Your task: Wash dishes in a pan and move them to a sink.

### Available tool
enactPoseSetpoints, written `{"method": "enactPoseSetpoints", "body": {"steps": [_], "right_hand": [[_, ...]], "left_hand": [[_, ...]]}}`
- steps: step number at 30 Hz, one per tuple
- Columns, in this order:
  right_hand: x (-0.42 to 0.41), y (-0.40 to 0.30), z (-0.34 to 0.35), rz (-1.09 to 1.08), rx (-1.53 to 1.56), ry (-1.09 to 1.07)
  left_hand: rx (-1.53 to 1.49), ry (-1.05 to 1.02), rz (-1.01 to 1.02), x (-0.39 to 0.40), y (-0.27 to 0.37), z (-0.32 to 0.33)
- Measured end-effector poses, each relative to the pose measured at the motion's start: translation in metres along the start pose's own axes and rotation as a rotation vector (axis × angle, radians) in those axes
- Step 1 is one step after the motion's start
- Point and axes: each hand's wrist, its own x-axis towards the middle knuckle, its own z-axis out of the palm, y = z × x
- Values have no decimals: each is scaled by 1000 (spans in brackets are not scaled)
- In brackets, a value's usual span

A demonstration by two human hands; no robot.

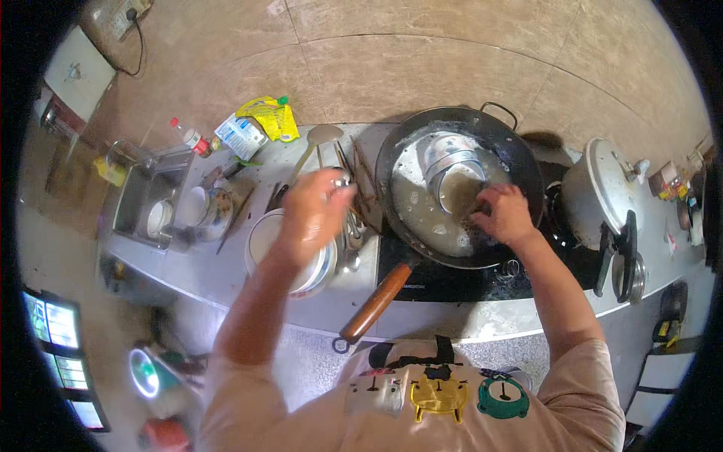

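Observation:
My left hand (317, 214) is blurred, held above the counter beside a stack of white bowls (262, 240). Its fingers close around a small shiny metal item (340, 182), probably a spoon end. My right hand (504, 214) reaches into a large black wok (395, 226) of cloudy, sudsy water. Its fingers are bunched at the water's surface; what lies between them is hidden. Patterned bowls (452, 152) sit partly sunk in the water near those fingers. Spoons (351, 257) and chopsticks (364, 164) lie on the counter between the bowl stack and the wok.
The wok's wooden handle (375, 305) juts over the counter's front edge. Under the wok is a black cooktop (429, 288); a pressure cooker (590, 186) stands right. Leftward are a ladle (325, 134), yellow pouch (277, 120), bottle (195, 141), bowls (214, 214) and metal sink (133, 198).

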Motion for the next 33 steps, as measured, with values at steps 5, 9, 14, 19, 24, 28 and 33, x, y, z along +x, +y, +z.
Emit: {"method": "enactPoseSetpoints", "body": {"steps": [5,9,14,19,24,28,33], "right_hand": [[5,-14,13,124,-144,-128],[15,-5,24,167,-229,-212],[21,9,20,91,-91,-178],[8,26,-17,294,443,77],[15,22,-19,558,1806,243],[25,-13,-4,461,1679,485],[21,-31,7,266,1097,330]], "left_hand": [[314,-661,-156,46,37,122],[-71,-805,-655,54,40,180],[-69,-651,-603,43,-9,237],[-397,-675,-868,52,31,204],[-475,-663,-941,52,32,175],[-659,-545,-887,43,48,163],[-823,-489,-928,38,52,160]]}}
